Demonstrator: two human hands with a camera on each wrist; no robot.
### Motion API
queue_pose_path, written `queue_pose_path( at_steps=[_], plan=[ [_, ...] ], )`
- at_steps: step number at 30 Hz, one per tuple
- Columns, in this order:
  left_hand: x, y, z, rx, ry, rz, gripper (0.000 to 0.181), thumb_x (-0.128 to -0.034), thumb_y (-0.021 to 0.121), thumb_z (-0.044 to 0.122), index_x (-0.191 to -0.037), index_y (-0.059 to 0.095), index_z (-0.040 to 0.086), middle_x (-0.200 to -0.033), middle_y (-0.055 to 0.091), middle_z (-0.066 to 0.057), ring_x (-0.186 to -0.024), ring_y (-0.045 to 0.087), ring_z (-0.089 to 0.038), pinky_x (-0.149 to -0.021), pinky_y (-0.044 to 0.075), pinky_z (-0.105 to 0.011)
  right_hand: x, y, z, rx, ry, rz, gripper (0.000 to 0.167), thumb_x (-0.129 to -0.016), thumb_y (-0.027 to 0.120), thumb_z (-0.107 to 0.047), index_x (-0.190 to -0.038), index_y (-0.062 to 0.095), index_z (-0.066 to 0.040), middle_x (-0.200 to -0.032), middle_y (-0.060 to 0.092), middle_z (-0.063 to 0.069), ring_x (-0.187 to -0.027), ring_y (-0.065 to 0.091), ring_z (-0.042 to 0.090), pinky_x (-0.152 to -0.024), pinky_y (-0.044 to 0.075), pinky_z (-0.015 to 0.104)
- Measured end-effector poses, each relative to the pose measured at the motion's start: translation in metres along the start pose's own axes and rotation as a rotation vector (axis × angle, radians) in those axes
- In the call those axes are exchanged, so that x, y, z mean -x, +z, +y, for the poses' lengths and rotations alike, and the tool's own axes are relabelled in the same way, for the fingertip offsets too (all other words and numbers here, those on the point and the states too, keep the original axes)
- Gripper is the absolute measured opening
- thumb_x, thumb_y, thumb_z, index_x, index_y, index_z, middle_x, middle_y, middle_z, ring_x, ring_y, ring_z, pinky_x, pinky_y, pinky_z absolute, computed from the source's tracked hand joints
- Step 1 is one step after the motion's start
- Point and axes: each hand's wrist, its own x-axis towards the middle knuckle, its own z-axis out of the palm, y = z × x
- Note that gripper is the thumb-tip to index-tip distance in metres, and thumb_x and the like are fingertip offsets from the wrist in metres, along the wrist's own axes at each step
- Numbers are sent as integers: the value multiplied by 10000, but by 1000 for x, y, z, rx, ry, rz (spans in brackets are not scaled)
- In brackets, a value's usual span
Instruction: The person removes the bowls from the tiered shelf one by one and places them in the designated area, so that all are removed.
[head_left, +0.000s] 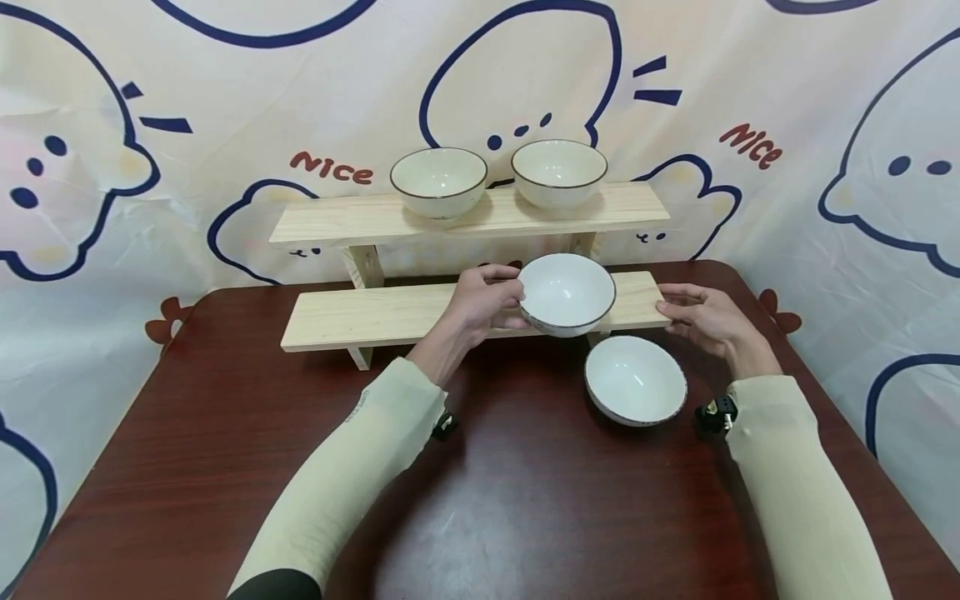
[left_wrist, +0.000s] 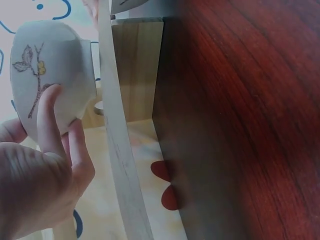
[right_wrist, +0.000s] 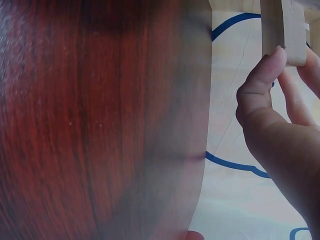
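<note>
With its thumb and fingers, my left hand (head_left: 483,302) grips the left side of a white bowl (head_left: 567,292) with a dark rim. That bowl is upright over the right part of the lower wooden shelf (head_left: 375,315); whether its foot touches the board I cannot tell. In the left wrist view a brown branch pattern shows on the bowl's side (left_wrist: 50,70). My right hand (head_left: 708,321) pinches the right end of the same shelf, thumb (right_wrist: 267,70) on the near edge. Another white bowl (head_left: 636,381) sits on the table between the shelf and my right wrist.
Two similar bowls, a left one (head_left: 439,182) and a right one (head_left: 559,173), stand side by side on the upper shelf (head_left: 330,218). The dark red-brown table (head_left: 247,467) extends in front. A cartoon-printed cloth (head_left: 247,100) hangs behind and at the sides.
</note>
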Motion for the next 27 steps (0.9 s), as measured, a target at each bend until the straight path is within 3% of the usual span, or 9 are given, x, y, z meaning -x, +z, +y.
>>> queue_pose_path(
  at_steps=[7, 16, 27],
  plan=[
    [13, -5, 0, -14, -10, -38, 435, -838, 596, -77, -1264, 613, 7, -1192, 578, -172, -859, 667, -248, -680, 653, -422, 1, 0, 0, -21, -6, -3, 578, -931, 750, -122, -1443, 489, -55, -1085, 633, -44, -883, 617, 126, -711, 579, 227],
    [26, -16, -4, -32, 14, -37, 444, -812, 591, -97, -1239, 656, 4, -1181, 588, -191, -852, 685, -271, -633, 653, -400, 1, 1, 0, -7, -9, 0, 625, -932, 750, -127, -1481, 463, -40, -1103, 621, -40, -891, 610, 128, -709, 578, 221],
    [37, -26, -13, -44, -7, -49, 438, -819, 587, -107, -1246, 628, -20, -1128, 570, -177, -845, 674, -254, -663, 654, -422, 2, -1, 0, -60, -5, -9, 484, -901, 783, -119, -1343, 588, -104, -1086, 629, -12, -882, 609, 147, -702, 579, 230]
  ],
)
